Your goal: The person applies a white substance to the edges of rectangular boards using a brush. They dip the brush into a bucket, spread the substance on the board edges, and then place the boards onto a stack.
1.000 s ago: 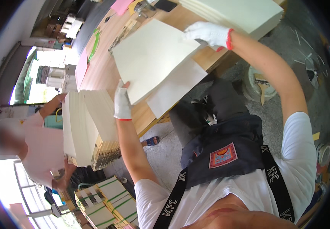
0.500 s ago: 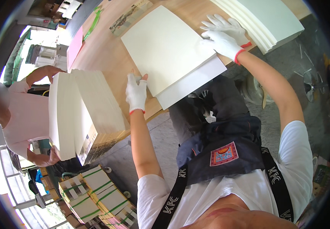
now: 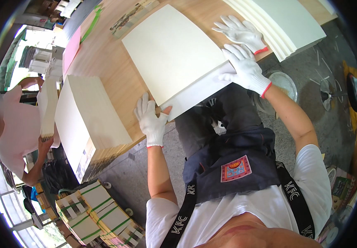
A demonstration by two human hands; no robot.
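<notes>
A large cream sheet [image 3: 174, 53] lies on the table in front of me, over a white sheet [image 3: 201, 91] that sticks out along the near side. My left hand [image 3: 150, 119], in a white knit glove with a bare thumb tip, is at the near left corner, its fingers out and thumb against the white sheet. At the right end of the white strip lies my right hand [image 3: 244, 71], gloved in white with a red cuff, fingers outstretched and thumb on the sheet. Beyond it, a loose white glove [image 3: 241, 33] rests on the table.
A tall paper stack [image 3: 93, 115] stands at the left table edge. Beside it a co-worker [image 3: 17, 128] holds a thinner stack [image 3: 47, 108]. More stacked paper [image 3: 288, 22] is at the far right. Strapped bundles [image 3: 100, 215] stand on the floor; pink paper [image 3: 72, 49] lies far left.
Both my hands have come nearer to me, the right one moving from the cream sheet to the white strip. The co-worker has lifted a thinner stack off the tall pile, moving it left.
</notes>
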